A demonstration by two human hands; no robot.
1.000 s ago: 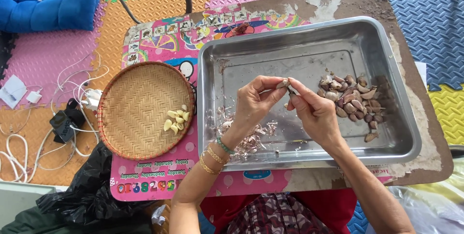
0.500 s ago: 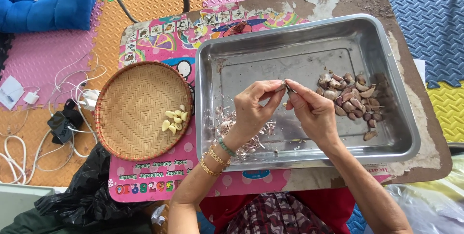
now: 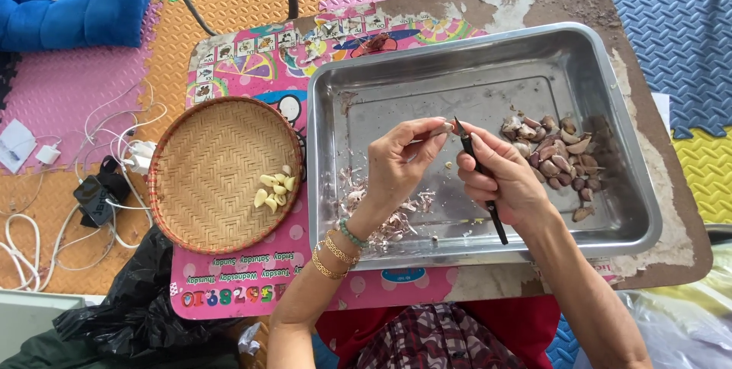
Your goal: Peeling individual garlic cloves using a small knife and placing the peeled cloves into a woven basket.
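Head view, the only one: the left hand (image 3: 404, 157) and the right hand (image 3: 499, 178) meet over the middle of a metal tray (image 3: 610, 94), so that whatever falls from the work lands inside it. The left fingers are pinched together on a garlic clove (image 3: 444, 128), held up at the fingertips where the blade can reach it. The right fingers are closed around a small knife (image 3: 476, 174), its dark handle running down toward six o'clock past the palm and its tip pointing up toward the clove, just touching or nearly touching it; which one I cannot tell.

At three o'clock from the hands, a pile of unpeeled cloves (image 3: 557, 157) lies in the tray's right part, within easy reach of the knife hand. At seven o'clock, loose papery skins (image 3: 381, 213) lie scattered on the tray floor under the left wrist.

At nine o'clock, outside the tray, a round woven basket (image 3: 198, 148) sits on a bright printed mat (image 3: 252, 64). A few pale peeled cloves (image 3: 274, 190) rest near its right rim, kept apart from the skins.
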